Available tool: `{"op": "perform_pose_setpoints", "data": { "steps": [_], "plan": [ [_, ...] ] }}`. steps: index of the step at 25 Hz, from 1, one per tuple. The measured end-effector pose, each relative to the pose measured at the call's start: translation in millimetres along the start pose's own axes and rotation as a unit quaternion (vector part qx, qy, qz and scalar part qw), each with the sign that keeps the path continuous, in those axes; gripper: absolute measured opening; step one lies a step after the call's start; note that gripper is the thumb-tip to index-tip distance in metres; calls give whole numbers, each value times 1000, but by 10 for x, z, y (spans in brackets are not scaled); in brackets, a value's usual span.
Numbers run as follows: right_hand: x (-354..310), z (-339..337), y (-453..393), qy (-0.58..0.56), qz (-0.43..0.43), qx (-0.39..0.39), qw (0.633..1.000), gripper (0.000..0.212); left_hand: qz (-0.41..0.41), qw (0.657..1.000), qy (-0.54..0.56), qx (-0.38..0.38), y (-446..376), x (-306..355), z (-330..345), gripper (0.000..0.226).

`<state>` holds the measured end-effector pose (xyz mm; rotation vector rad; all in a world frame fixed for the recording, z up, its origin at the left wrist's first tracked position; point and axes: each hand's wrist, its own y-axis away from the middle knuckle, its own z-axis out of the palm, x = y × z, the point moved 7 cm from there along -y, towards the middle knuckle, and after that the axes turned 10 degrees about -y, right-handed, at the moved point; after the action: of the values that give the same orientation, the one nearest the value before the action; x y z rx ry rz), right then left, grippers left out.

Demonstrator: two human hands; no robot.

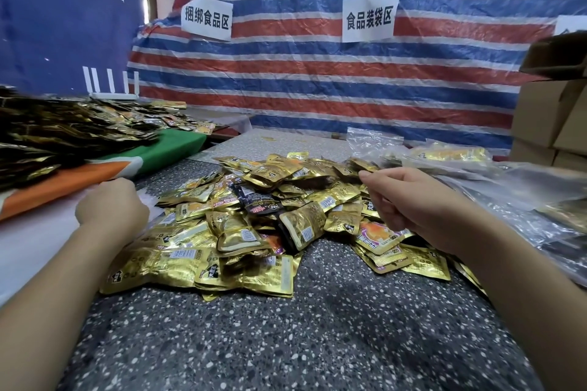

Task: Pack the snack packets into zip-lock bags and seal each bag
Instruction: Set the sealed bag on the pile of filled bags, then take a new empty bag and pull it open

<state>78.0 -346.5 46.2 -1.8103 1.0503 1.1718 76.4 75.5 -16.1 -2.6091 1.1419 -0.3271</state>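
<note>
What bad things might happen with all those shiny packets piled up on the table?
1. The heap of gold snack packets is loose and slippery-looking, so reaching in with the right hand may send some sliding toward the near edge of the speckled table.
2. A few black packets lie mixed in with the gold ones, so a bag might end up with the wrong mix.
3. The clear zip-lock bags on the right overlap, so two may get picked up at once.

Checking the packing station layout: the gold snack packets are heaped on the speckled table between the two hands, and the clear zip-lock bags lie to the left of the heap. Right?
Not quite. The head view shows the clear zip-lock bags lying to the right of the heap of gold snack packets, beyond the right hand. The heap on the speckled table between the hands is right; the left hand is beside it.
</note>
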Motion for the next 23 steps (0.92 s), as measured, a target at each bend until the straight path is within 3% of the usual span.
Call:
{"op": "perform_pose_setpoints", "data": {
  "steps": [3,6,8,11,15,18,23],
  "plan": [
    [-21,-4,14,1,-5,2,1000,53,77,989,97,83,148,289,-289,24],
    [-27,-21,15,-7,-11,5,1000,51,168,954,240,61,465,820,-585,24],
    [-18,-42,14,-18,-9,7,1000,51,231,910,343,44,721,1221,-834,17],
    [-5,-91,18,-50,0,31,998,49,296,834,453,107,1104,1721,-1357,6],
    [-85,-301,12,-186,-22,163,969,37,385,721,541,197,1718,2126,-1923,7],
    [-227,-511,72,-255,-78,238,934,25,413,675,589,165,1996,2317,-1977,11],
    [-303,-536,127,-289,-85,237,924,32,425,642,633,82,2010,2418,-1839,10]
  ]
}}
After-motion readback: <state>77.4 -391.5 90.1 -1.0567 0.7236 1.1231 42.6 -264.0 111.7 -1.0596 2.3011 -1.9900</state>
